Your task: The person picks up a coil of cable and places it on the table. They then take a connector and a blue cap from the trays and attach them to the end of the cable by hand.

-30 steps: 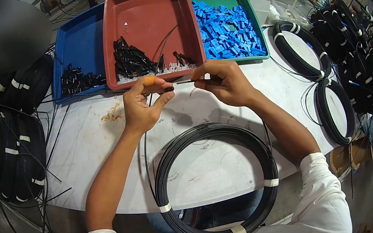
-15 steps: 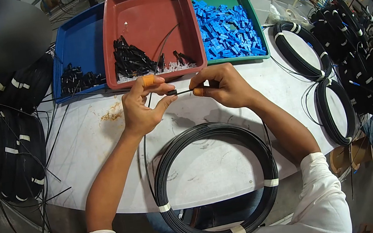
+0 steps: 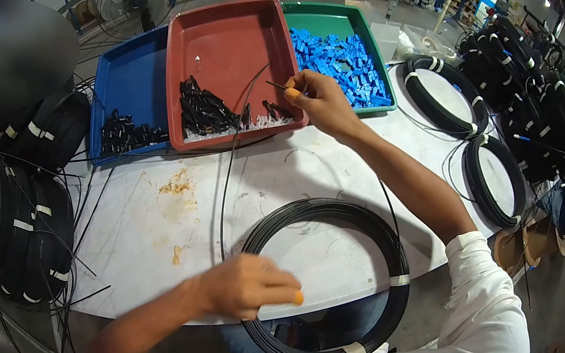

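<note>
Right hand (image 3: 318, 100) is pinching a thin black cable end (image 3: 275, 86) tight, above the red tray (image 3: 222, 31) rim. Left hand (image 3: 245, 293), blurred, is hovering beside the cable coil (image 3: 309, 207) on the tabletop (image 3: 157, 226); its grip cannot be told.

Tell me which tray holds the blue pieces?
The green tray, rightmost of three. The red tray and blue tray hold black pieces.

1 head-worn camera faces forward and down, close above the left hand (image 3: 244, 286), right hand (image 3: 318, 100) and white table (image 3: 143, 228).
</note>
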